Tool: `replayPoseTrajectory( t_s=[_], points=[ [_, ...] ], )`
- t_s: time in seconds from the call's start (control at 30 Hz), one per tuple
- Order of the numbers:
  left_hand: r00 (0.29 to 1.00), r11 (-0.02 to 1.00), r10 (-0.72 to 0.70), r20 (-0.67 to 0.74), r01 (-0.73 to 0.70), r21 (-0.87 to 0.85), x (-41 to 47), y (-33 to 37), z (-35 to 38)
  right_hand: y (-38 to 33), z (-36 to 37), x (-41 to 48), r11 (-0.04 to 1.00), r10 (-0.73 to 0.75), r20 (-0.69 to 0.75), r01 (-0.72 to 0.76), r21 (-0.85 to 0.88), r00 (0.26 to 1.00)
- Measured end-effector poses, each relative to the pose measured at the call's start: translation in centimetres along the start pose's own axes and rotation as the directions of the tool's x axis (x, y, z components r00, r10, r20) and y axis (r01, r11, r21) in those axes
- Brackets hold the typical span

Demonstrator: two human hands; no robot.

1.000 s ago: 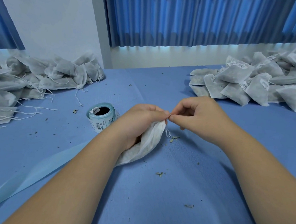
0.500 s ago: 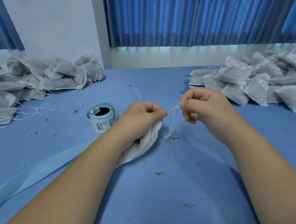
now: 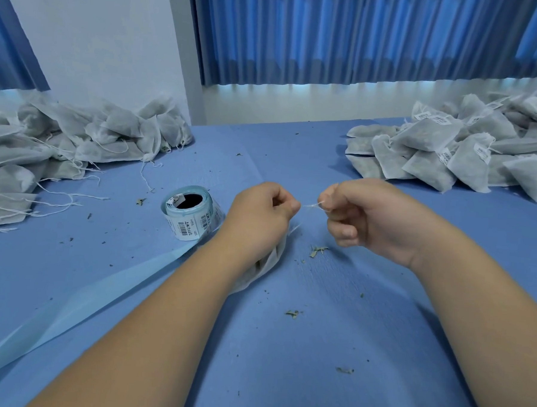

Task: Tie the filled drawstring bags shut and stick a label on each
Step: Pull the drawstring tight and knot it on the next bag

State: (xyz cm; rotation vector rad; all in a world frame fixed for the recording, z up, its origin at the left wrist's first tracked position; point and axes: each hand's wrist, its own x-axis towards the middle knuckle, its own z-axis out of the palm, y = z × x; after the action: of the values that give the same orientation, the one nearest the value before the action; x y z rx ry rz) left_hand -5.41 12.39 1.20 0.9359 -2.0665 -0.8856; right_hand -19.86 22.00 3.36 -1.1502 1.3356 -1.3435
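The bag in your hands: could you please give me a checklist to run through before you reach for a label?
1. Bag secured: the left hand grips the bag at its neck. Ok.
2. String held: the right hand pinches the string, which is taut between the two hands. Ok.
3. Knot finished: the fingers hide the neck of the bag. Cannot tell.
4. A hand free for labelling: both are busy. Not ok.
5. Label roll close by: it lies on the table beside the left hand, with labels showing. Ok.
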Motion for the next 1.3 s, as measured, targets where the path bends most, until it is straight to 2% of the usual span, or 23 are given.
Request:
replayPoseTrajectory(
  t_s=[0.1, 0.2, 0.33, 0.47, 0.53, 0.63, 0.73, 0.83, 1.03, 1.2, 1.3],
  points=[
    [1.000, 1.000, 0.002, 0.018, -0.002, 0.000, 0.1, -0.1, 0.1, -0.2, 0.1, -0.4, 0.998, -0.050, 0.099, 0.045, 0.049, 0.994],
    [0.999, 1.000, -0.010, -0.051, 0.010, -0.001, 0.2, -0.2, 0.0, -0.4, 0.1, -0.7, 1.000, 0.008, 0.189, -0.013, 0.023, 0.982],
    [0.994, 0.999, 0.010, -0.109, -0.006, 0.031, 0.0, -0.1, 0.0, -0.3, 0.0, -0.4, 0.984, 0.131, 0.104, -0.117, -0.131, 0.986],
    [0.997, 0.998, 0.034, -0.062, -0.031, 0.053, -0.1, 0.0, 0.6, -0.4, -0.1, -0.6, 0.998, 0.024, 0.117, -0.017, -0.066, 0.993],
    [0.999, 1.000, 0.028, -0.036, -0.028, -0.005, -0.2, -0.2, 0.5, -0.6, -0.1, -0.9, 0.999, -0.044, 0.200, 0.041, 0.019, 0.979],
    [0.998, 0.998, 0.026, -0.051, -0.029, -0.053, -0.3, -0.2, 0.2, -0.7, -0.3, -1.3, 0.998, -0.032, 0.319, 0.015, 0.056, 0.947],
    [0.991, 0.998, 0.035, -0.132, -0.040, -0.039, -0.2, 0.1, -0.2, -1.0, -0.3, -1.3, 0.999, -0.001, 0.239, 0.010, -0.038, 0.971],
    [0.987, 0.996, 0.058, -0.147, -0.067, -0.059, -0.4, 0.5, 0.0, -1.1, -0.5, -1.1, 0.999, 0.007, 0.130, -0.002, -0.046, 0.991],
    [0.988, 0.996, 0.078, -0.136, -0.083, -0.035, -0.6, 0.5, 0.4, -0.9, -0.3, -1.2, 0.993, -0.086, 0.162, 0.071, 0.095, 0.983],
    [0.984, 0.996, 0.047, -0.173, -0.059, -0.067, -0.5, 0.3, 0.4, -0.8, -0.9, -0.9, 0.999, -0.016, 0.085, 0.012, 0.045, 0.996],
    [0.985, 0.997, 0.053, -0.166, -0.061, -0.042, -0.4, 0.3, 0.5, -0.6, -1.0, -0.8, 0.999, -0.023, 0.051, 0.021, 0.032, 0.998]
  ],
)
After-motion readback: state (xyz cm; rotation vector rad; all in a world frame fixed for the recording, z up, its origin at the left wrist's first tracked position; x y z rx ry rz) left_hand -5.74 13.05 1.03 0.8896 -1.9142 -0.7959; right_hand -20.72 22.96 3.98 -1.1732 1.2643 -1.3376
